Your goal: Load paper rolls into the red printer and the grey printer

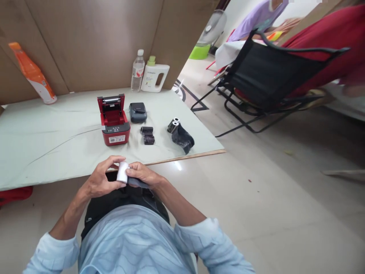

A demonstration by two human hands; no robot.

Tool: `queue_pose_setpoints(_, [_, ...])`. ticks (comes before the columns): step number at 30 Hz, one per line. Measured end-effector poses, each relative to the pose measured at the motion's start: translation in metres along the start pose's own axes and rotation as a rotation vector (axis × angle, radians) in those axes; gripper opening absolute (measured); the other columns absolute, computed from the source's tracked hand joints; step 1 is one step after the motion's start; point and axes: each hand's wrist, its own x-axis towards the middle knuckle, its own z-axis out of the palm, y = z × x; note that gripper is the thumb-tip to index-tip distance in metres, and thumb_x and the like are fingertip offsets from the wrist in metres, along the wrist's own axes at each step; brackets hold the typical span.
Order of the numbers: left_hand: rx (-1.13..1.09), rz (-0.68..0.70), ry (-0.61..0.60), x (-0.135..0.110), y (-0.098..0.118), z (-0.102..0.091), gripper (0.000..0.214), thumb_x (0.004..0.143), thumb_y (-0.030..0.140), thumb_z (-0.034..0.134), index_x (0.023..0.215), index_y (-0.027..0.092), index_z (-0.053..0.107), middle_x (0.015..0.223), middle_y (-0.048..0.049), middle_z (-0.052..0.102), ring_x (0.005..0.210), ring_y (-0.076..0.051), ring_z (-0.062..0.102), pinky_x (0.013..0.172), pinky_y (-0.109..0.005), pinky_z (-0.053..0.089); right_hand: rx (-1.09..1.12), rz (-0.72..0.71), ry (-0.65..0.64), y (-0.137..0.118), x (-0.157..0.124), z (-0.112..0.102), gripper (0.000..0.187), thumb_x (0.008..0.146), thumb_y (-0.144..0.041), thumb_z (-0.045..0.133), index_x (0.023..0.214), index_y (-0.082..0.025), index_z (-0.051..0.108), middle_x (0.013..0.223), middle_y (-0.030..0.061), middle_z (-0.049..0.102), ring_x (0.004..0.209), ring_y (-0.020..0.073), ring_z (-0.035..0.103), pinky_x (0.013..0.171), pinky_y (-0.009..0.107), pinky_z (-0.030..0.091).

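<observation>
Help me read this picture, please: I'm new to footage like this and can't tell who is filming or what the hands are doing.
There is one view, from a camera worn on a person's head, looking forward and down, so the two arms in light blue sleeves are the wearer's own. The left hand and right hand together hold a small white paper roll above the lap; a dark wrapper lies under the right hand. Ahead is a low table with a pale cover. On it stand a red printer with its lid open, a small dark device, two dark wrapped packs, a water bottle and a white jug. A folding chair stands to the right.
</observation>
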Motion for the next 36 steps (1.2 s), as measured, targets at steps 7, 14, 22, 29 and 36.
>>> queue_pose_setpoints(7, [0.446, 0.052, -0.209, 0.014, 0.006, 0.001, 0.061, 0.081, 0.001, 0.064, 0.138, 0.021, 0.057, 0.125, -0.0129, 0.069, 0.124, -0.031, 0.064, 0.107, -0.053, 0.057, -0.163, -0.121, 0.181, -0.004, 0.008, 0.000, 0.064, 0.061, -0.073, 0.093, 0.072, -0.016, 0.067, 0.058, -0.0059, 0.057, 0.052, 0.0068, 0.043, 0.048, 0.020, 0.031])
queue_pose_setpoints(14, [0.161, 0.075, -0.014, 0.017, -0.002, -0.006, 0.067, 0.079, 0.016, 0.080, 0.141, 0.023, 0.055, 0.131, -0.0106, 0.069, 0.114, -0.027, 0.070, 0.101, -0.045, 0.061, -0.040, -0.039, 0.058, -0.016, 0.001, -0.006, 0.068, 0.062, -0.076, 0.090, 0.080, -0.014, 0.069, 0.055, -0.0048, 0.058, 0.046, 0.0064, 0.043, 0.044, 0.020, 0.028])
queue_pose_setpoints(22, [0.203, 0.065, -0.090, 0.018, -0.001, -0.001, 0.072, 0.077, 0.012, 0.079, 0.145, 0.023, 0.056, 0.134, -0.0119, 0.068, 0.125, -0.030, 0.066, 0.107, -0.050, 0.059, -0.022, -0.070, 0.070, -0.006, 0.007, -0.002, 0.066, 0.065, -0.076, 0.090, 0.081, -0.015, 0.069, 0.057, -0.0041, 0.060, 0.047, 0.0071, 0.047, 0.044, 0.019, 0.033])
queue_pose_setpoints(29, [-0.166, -0.023, 0.057, 0.017, -0.005, -0.004, 0.073, 0.073, 0.028, 0.091, 0.140, 0.022, 0.061, 0.128, -0.0108, 0.070, 0.114, -0.027, 0.071, 0.098, -0.041, 0.063, 0.046, -0.090, -0.058, -0.011, 0.008, -0.004, 0.066, 0.072, -0.077, 0.085, 0.082, -0.015, 0.065, 0.051, -0.0043, 0.057, 0.039, 0.0073, 0.044, 0.038, 0.019, 0.029])
queue_pose_setpoints(36, [0.107, 0.099, -0.022, 0.023, 0.005, -0.014, 0.069, 0.076, 0.018, 0.083, 0.140, 0.023, 0.058, 0.129, -0.0103, 0.070, 0.115, -0.028, 0.070, 0.101, -0.044, 0.059, 0.022, -0.072, -0.011, -0.014, 0.003, -0.004, 0.067, 0.066, -0.076, 0.090, 0.083, -0.015, 0.067, 0.054, -0.0051, 0.057, 0.042, 0.0070, 0.044, 0.040, 0.020, 0.028])
